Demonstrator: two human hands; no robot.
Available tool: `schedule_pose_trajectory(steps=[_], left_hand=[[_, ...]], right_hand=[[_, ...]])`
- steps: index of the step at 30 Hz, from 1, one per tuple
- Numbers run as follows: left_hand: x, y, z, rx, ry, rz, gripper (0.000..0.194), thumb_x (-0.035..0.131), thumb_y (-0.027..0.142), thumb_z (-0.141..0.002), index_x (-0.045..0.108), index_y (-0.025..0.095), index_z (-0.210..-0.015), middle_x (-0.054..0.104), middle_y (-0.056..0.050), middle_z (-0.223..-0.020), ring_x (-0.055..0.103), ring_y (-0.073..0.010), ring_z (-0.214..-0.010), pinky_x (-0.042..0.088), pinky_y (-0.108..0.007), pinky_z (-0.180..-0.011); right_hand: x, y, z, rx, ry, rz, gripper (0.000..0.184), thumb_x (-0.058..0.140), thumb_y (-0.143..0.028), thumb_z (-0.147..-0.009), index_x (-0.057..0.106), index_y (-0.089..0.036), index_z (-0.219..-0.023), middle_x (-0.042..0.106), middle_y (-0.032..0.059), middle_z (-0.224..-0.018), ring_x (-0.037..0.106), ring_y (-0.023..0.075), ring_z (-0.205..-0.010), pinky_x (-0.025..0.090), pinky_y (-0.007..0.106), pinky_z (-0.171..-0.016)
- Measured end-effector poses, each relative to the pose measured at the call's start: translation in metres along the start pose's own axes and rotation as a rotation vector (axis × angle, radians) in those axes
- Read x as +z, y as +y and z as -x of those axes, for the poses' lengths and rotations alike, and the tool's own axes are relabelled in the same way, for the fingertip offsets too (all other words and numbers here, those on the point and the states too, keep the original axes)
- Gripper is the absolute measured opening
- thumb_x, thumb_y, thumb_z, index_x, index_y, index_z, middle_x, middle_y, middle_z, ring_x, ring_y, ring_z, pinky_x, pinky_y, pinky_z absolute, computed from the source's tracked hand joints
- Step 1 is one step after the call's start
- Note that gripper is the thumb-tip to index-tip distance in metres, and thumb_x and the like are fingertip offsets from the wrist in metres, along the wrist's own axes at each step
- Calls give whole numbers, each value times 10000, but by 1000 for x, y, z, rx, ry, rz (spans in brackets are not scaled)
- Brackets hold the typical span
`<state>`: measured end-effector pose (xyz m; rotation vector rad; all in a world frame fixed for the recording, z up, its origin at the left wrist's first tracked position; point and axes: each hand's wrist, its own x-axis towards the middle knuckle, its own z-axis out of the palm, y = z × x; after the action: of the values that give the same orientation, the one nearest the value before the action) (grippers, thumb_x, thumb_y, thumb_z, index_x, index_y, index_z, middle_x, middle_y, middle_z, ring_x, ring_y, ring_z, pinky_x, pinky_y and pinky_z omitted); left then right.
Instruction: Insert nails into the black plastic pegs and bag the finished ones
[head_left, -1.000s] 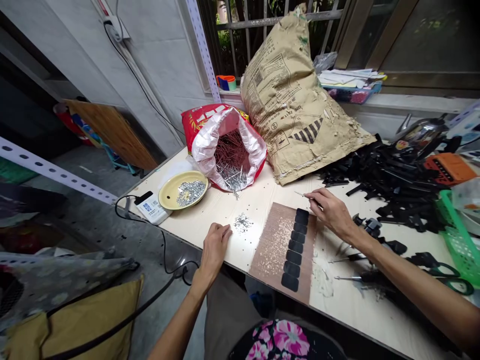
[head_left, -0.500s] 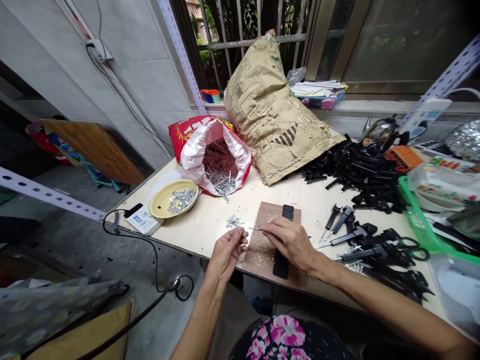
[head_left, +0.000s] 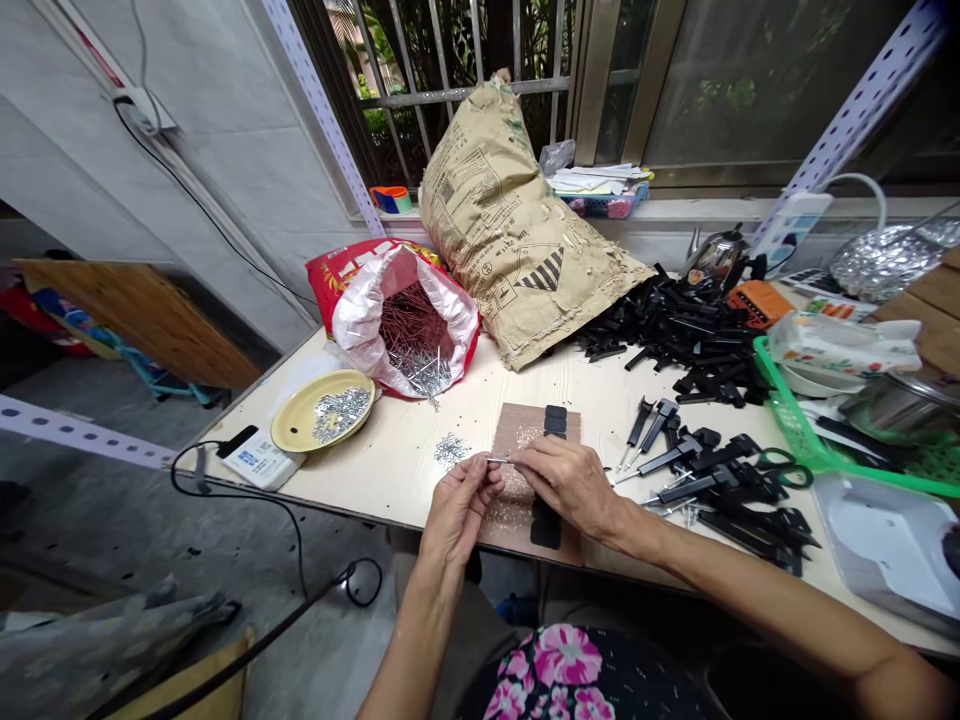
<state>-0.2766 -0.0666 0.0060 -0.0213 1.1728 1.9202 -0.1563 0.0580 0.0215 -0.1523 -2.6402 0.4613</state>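
Note:
My right hand [head_left: 574, 485] is closed in a pinch on a thin metal rod [head_left: 498, 460] that points left. At the rod's left end, the thumb and fingers of my left hand [head_left: 459, 500] are pressed together; whatever they hold is too small to make out. Below the hands lies a brown board [head_left: 516, 412] strewn with pale crumbs, with a black strip [head_left: 546, 527] along its right side. A small heap of tiny metal pieces [head_left: 451, 450] sits on the table just beyond my left hand.
A yellow plate [head_left: 285, 425] of small metal parts stands left, beside a white box [head_left: 260, 458]. Behind are a red bag [head_left: 349, 325] of thin rods and a brown paper sack [head_left: 517, 240]. Black plastic parts [head_left: 694, 320] pile up right, near a green basket [head_left: 787, 430].
My left fingertips have come up to the rod's left end, closing the small gap between the hands. The camera view has shifted to the right.

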Motion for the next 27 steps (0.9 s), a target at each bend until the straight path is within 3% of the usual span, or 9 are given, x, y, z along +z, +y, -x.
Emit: schedule_pose_trajectory(steps=[7, 16, 21, 27], left_hand=[[3, -6, -2, 168, 34, -205, 330, 818, 298, -584, 677, 97, -804, 675, -17, -637, 605, -81, -562, 502, -192, -593], [3, -16, -12, 107, 53, -227, 351, 826, 322, -548, 676, 97, -772, 668, -21, -619, 595, -90, -537, 483, -206, -567], [5, -18, -15, 135, 60, -232, 335, 815, 318, -568, 672, 98, -777, 662, -18, -610, 596, -94, -540, 475, -210, -568], [0, -21, -20, 133, 38, -300, 328, 793, 343, -603, 684, 102, -798, 671, -27, -619, 606, -108, -556, 484, -224, -581]], right_hand=[[3, -6, 3, 66, 44, 148, 192, 442, -184, -930, 622, -227, -981, 626, 44, -837, 524, 179, -780, 344, 298, -655], [24, -3, 5, 147, 107, 192, 239, 397, -252, -958, 603, -201, -851, 618, 66, -769, 536, 190, -752, 355, 314, -660], [29, 2, 8, 270, 44, -13, 192, 408, -286, -959, 576, -202, -918, 620, 40, -843, 576, 156, -756, 392, 263, -634], [31, 7, 8, 235, 38, -7, 233, 380, -283, -965, 589, -188, -927, 585, 64, -863, 572, 161, -754, 426, 262, -657]])
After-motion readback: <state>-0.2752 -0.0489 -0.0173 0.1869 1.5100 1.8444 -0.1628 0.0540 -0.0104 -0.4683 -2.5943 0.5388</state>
